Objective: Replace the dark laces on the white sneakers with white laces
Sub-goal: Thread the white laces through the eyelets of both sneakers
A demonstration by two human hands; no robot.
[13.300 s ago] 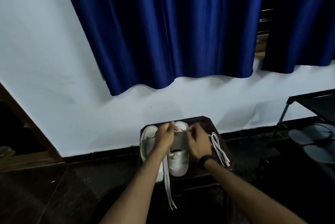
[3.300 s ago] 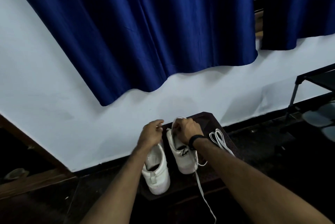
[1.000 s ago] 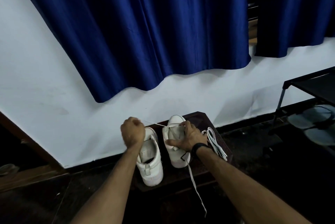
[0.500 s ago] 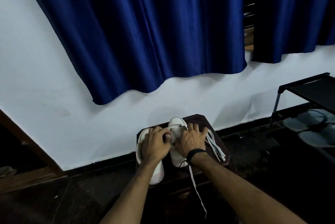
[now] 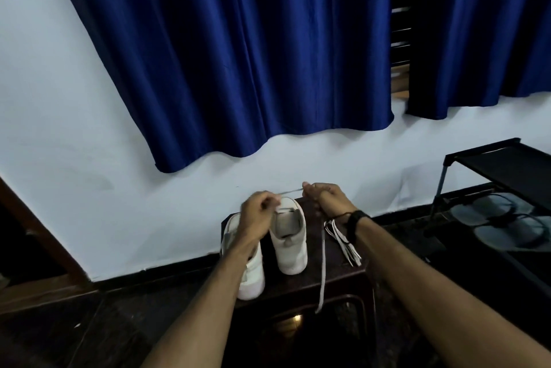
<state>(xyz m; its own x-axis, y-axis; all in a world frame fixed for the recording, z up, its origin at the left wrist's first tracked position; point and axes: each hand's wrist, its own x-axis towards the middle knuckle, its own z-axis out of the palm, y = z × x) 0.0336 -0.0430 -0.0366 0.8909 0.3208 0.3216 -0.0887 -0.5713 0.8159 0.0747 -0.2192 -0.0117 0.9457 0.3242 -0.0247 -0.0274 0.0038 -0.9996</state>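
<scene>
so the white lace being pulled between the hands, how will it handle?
Likely floppy: the lace hangs limp off the stool's edge. Probably light, since the left hand and right hand pinch it taut. It may slide through loose fingers.

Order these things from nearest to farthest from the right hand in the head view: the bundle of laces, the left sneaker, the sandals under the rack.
From the right hand:
1. Bundle of laces, just below the wrist, on the stool.
2. Left sneaker, leftward, under the left forearm.
3. Sandals, far right, on the floor under the rack.
</scene>
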